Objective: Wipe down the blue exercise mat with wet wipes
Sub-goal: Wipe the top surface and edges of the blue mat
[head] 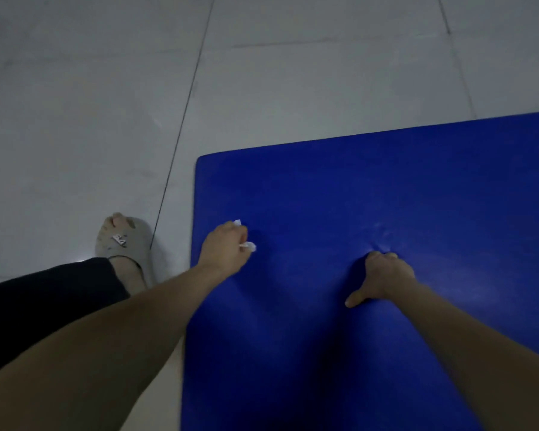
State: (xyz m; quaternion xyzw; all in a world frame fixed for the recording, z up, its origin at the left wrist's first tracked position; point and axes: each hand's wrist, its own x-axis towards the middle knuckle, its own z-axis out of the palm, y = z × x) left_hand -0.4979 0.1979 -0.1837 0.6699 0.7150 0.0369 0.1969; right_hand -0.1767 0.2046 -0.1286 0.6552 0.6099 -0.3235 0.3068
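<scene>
Floor (75,119): large pale grey tiles, slightly glossy. Thin dark grout lines (181,119), one long line running diagonally. Lighting dim, bluish. Small glare spot (81,260) lower left.

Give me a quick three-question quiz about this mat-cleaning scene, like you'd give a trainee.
1. Which hand grips the white wipe? A: left hand. B: right hand. C: neither.
2. True or false: the right hand rests on the tiled floor, off the blue mat.
3. Fill in: the foot in the grey slipper stands ___ the mat, on the floor.
Key: 1: A. 2: false, it rests on the mat. 3: beside, by its left edge.
</scene>
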